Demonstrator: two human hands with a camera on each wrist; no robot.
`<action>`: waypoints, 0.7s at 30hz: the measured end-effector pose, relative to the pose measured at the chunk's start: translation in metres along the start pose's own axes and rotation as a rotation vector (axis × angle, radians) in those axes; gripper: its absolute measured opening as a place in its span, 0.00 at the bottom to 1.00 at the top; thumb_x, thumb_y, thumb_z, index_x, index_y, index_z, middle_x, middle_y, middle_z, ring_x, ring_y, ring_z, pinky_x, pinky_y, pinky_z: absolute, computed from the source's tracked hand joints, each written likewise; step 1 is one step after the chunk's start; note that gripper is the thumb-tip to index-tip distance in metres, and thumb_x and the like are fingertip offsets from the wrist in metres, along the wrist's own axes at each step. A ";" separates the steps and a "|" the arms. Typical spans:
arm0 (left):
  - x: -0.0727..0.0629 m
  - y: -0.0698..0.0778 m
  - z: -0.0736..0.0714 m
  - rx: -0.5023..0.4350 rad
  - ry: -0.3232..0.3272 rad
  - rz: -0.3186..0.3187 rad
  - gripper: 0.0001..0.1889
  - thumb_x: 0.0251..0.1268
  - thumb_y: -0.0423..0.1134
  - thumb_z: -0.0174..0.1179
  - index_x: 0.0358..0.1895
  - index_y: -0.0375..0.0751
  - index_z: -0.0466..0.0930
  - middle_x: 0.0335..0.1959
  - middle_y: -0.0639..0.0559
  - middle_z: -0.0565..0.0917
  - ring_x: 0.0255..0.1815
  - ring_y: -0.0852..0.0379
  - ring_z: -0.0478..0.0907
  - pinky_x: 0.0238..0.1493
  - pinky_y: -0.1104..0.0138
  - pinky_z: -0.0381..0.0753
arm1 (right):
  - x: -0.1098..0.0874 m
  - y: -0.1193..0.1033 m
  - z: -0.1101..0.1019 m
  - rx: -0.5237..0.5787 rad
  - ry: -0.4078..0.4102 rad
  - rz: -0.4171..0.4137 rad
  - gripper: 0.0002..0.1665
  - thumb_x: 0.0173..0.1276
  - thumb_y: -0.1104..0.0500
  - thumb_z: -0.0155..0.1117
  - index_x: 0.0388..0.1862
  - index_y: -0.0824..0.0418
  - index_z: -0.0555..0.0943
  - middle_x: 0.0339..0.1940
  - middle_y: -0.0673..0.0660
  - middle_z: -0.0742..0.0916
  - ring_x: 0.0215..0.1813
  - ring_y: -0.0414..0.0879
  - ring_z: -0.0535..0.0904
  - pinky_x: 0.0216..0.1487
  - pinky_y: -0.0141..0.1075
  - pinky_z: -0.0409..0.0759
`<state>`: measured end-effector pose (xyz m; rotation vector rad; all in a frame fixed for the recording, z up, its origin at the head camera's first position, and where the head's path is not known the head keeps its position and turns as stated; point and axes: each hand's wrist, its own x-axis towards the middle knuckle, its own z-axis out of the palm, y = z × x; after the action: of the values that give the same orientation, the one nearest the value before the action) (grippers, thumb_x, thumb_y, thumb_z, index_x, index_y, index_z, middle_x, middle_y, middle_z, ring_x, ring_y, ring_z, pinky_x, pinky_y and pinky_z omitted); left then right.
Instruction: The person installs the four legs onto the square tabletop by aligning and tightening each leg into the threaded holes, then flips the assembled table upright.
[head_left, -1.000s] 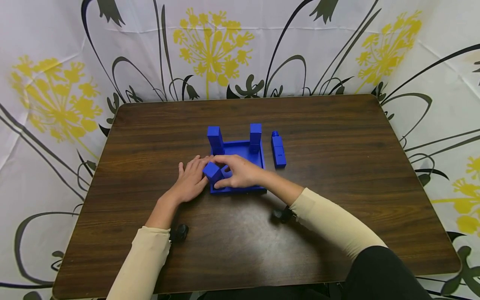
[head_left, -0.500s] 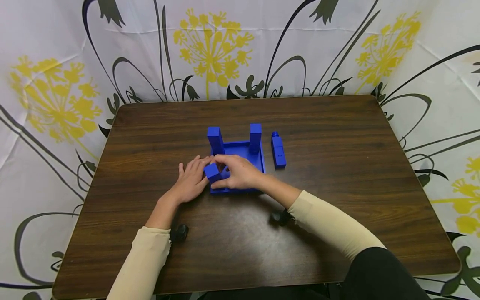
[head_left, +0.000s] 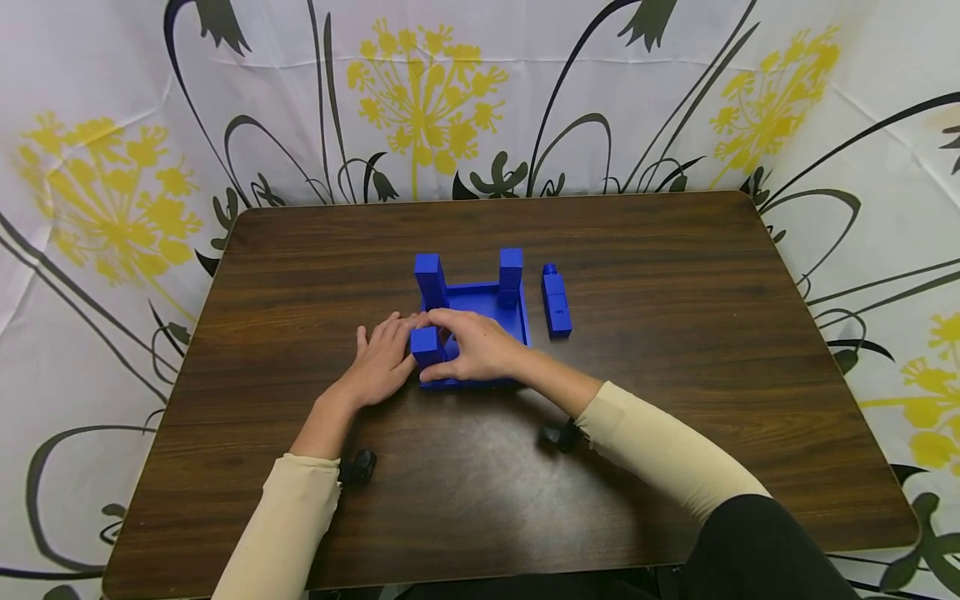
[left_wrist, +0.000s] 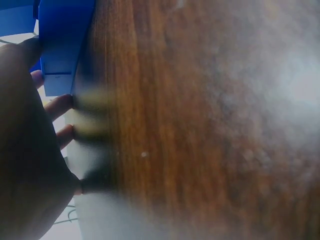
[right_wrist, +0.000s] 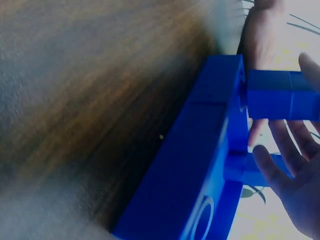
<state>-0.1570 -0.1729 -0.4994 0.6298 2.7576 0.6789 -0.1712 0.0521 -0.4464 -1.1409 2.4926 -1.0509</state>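
Observation:
A shallow blue tray-like base (head_left: 468, 383) sits mid-table. Two square blue posts, the back left post (head_left: 429, 271) and the back right post (head_left: 511, 267), stand upright in its far corners. My right hand (head_left: 483, 346) grips a third square post (head_left: 426, 342) at the near left corner, thumb in front and fingers behind. In the right wrist view this post (right_wrist: 270, 95) stands at the base's corner. My left hand (head_left: 382, 362) lies beside the base with straight fingers, the fingertips against its left side; the left wrist view shows them by the blue wall (left_wrist: 60, 50).
A loose blue post (head_left: 557, 304) with a narrower round end lies on the table right of the base. A round socket (right_wrist: 210, 202) shows in another corner of the base. Patterned cloth (head_left: 465, 100) hangs behind the brown table (head_left: 637, 275).
The gripped post has turned from a skewed angle to line up squarely with the base. My right thumb has shifted slightly left. The left hand has stayed in place.

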 end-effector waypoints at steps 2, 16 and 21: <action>0.000 0.000 0.000 -0.005 0.000 -0.002 0.27 0.77 0.48 0.43 0.75 0.50 0.52 0.77 0.44 0.55 0.79 0.41 0.38 0.64 0.31 0.27 | 0.000 0.001 -0.003 0.031 -0.035 -0.024 0.42 0.57 0.44 0.76 0.68 0.55 0.72 0.63 0.48 0.79 0.52 0.40 0.76 0.49 0.35 0.76; 0.001 -0.002 0.001 0.023 0.005 0.001 0.29 0.77 0.49 0.43 0.77 0.46 0.54 0.77 0.43 0.54 0.79 0.41 0.39 0.64 0.31 0.28 | 0.000 0.007 -0.013 0.315 -0.228 -0.129 0.44 0.63 0.70 0.61 0.77 0.57 0.59 0.77 0.55 0.64 0.76 0.41 0.56 0.70 0.42 0.62; 0.001 -0.001 0.001 0.021 -0.005 0.009 0.31 0.78 0.47 0.42 0.79 0.48 0.49 0.78 0.43 0.53 0.78 0.39 0.38 0.64 0.30 0.28 | 0.000 0.008 -0.012 0.326 -0.245 -0.136 0.43 0.64 0.71 0.59 0.77 0.57 0.60 0.77 0.55 0.64 0.76 0.40 0.55 0.72 0.40 0.59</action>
<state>-0.1576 -0.1732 -0.5010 0.6479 2.7625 0.6501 -0.1813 0.0618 -0.4424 -1.2616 1.9938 -1.2156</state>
